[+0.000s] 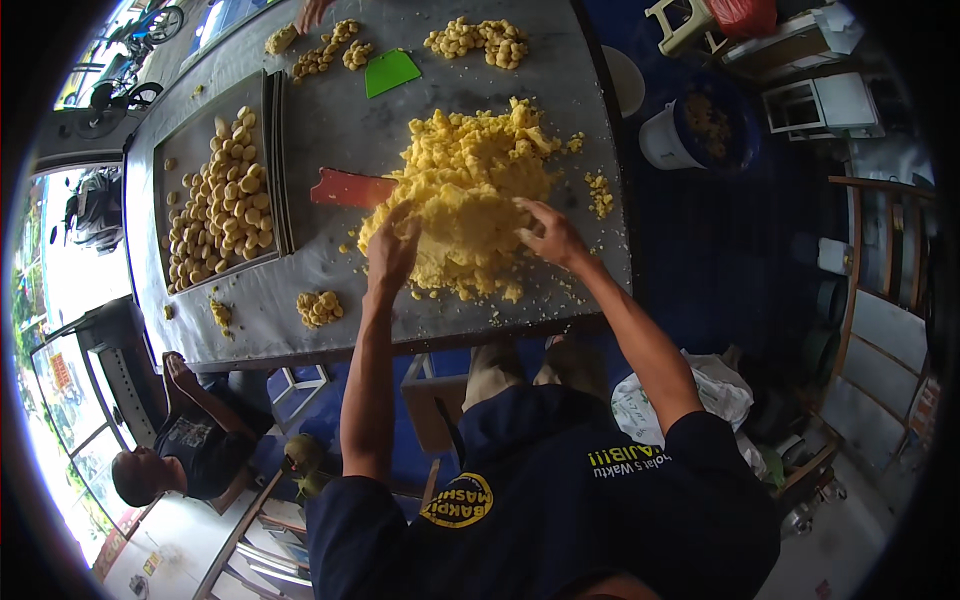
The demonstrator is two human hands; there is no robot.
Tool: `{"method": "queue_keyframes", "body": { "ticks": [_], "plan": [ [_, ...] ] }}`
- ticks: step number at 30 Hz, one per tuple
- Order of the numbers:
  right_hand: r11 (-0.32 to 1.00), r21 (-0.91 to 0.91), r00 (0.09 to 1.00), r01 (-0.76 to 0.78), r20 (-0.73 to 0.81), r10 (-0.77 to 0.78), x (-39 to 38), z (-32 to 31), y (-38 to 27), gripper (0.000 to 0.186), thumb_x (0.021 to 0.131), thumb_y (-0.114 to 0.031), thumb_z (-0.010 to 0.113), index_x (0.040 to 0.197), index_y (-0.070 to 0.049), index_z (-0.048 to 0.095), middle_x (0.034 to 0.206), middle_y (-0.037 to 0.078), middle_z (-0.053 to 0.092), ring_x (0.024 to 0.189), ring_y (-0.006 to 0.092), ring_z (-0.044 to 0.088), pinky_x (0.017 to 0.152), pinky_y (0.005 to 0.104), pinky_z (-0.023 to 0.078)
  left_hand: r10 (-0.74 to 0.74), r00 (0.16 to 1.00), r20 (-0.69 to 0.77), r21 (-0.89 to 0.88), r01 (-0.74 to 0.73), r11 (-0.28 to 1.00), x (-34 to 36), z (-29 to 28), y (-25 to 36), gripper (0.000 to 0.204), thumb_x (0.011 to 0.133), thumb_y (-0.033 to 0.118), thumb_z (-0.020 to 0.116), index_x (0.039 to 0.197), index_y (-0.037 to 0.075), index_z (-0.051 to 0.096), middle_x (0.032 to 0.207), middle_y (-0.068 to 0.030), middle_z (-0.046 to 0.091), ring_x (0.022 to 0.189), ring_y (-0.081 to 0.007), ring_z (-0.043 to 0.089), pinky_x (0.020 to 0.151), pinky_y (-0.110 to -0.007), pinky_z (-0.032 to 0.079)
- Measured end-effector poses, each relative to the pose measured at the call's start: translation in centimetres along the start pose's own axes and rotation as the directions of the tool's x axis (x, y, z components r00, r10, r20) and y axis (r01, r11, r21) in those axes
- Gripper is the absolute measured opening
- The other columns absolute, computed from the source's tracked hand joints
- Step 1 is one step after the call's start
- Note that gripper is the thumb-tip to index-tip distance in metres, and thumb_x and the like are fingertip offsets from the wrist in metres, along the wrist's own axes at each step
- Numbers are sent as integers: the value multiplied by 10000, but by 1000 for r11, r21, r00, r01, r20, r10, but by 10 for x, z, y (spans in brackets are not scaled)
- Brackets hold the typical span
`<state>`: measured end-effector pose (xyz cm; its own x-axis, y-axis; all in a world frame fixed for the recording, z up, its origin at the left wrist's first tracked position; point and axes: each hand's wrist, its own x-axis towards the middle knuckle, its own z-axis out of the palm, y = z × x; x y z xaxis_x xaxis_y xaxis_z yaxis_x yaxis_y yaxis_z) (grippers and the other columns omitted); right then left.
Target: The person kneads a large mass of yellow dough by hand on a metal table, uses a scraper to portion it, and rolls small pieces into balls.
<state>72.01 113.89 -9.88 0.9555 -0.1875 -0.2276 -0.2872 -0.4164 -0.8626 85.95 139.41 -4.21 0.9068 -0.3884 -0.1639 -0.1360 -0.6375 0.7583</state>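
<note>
A large crumbly mound of yellow dough (pixel 470 170) spreads over the metal table (pixel 350 270). My left hand (pixel 395 245) is at the mound's lower left, fingers curled into the dough. My right hand (pixel 545 235) touches its right side, fingers apart and bent. A red scraper (pixel 345 187) lies against the mound's left, beside my left hand, its right end meeting the dough. Loose crumbs (pixel 600 195) lie right of the mound, and a small heap of pale pieces (pixel 320 308) sits below left.
A tray of dough rounds (pixel 225 200) is on the left. A green scraper (pixel 390 72) and small piles (pixel 475 42) lie at the back, where another person's hand (pixel 310 12) shows. A person (pixel 180 440) sits lower left. A bucket (pixel 665 140) stands right of the table.
</note>
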Motion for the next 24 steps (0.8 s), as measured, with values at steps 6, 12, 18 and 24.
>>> {"method": "queue_keyframes", "body": {
  "ticks": [6,12,18,24],
  "plan": [
    [884,-468,914,14,-352,-201,-8,-40,105,489,862,-179,625,1310,-38,488,1303,167,495,1218,362,448,1037,462,333,-11,997,83,186,-4,983,-9,-14,26,356,897,235,574,1206,59,602,1146,-205,633,1041,-352,618,883,-398,492],
    [871,-458,915,-178,-402,-24,8,-7,152,653,918,-247,548,1473,-63,255,1523,208,226,1398,394,213,1136,444,222,-35,998,46,188,26,982,-8,-30,29,314,909,213,569,1177,58,615,1154,-195,632,985,-309,654,864,-385,505],
    [961,-269,879,57,-444,-176,65,10,73,378,940,-236,534,1246,-15,559,1239,198,557,1161,349,526,992,383,419,94,981,-171,226,-54,973,-13,-39,-7,293,886,114,593,1170,48,613,1157,-169,632,978,-281,641,872,-384,497],
    [985,-155,872,-71,-490,-14,144,-42,121,629,957,-356,491,1441,-1,302,1426,221,394,1290,341,408,1073,395,321,230,963,-141,171,-205,964,31,-14,30,280,889,165,590,1144,51,602,1199,-146,611,1129,-319,562,966,-403,450]
  ]
}}
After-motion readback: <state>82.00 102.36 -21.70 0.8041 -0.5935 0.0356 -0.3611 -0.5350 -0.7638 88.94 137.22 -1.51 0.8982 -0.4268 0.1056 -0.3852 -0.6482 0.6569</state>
